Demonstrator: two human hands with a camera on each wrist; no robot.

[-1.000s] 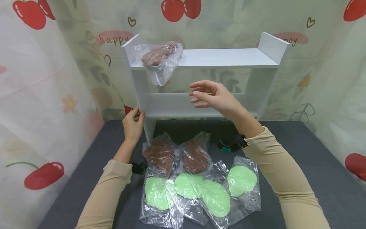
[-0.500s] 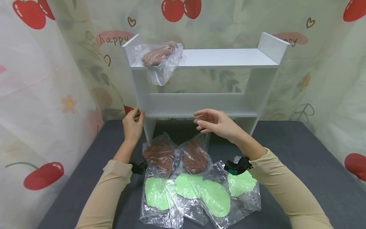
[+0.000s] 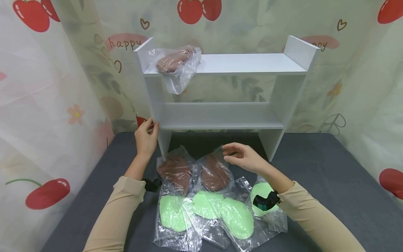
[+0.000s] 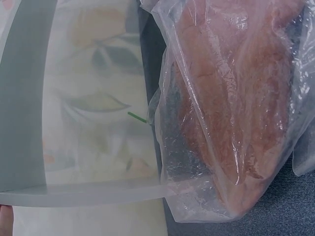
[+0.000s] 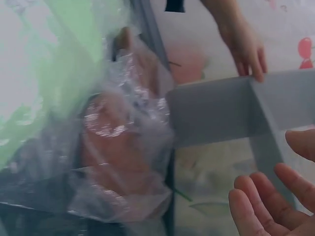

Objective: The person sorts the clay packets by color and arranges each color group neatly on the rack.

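Note:
My left hand [image 3: 146,140] grips the left side panel of the white shelf unit [image 3: 217,126], thumb and fingers at its edge. In the right wrist view, the same left hand [image 5: 244,51] holds the panel's edge. Just beyond a clear bag with a brown lump [image 3: 215,173], my right hand [image 3: 242,156] hovers with loosely bent fingers and nothing in them. The right wrist view shows its spread fingers [image 5: 266,204] apart from the bag. Beside that bag lies another bagged brown lump [image 3: 176,171]. A third bagged brown lump [image 3: 174,62] rests on the top shelf's left end.
Several clear bags with flat pale green pieces [image 3: 237,217] lie overlapping at the front of the dark table [image 3: 315,196]. Behind the shelf hangs a cherry-patterned curtain [image 3: 236,35]. A thin cable [image 3: 335,122] is at the back right.
My right hand has come down from in front of the middle shelf to the top end of the right bagged brown lump. The left hand and the bags have stayed put.

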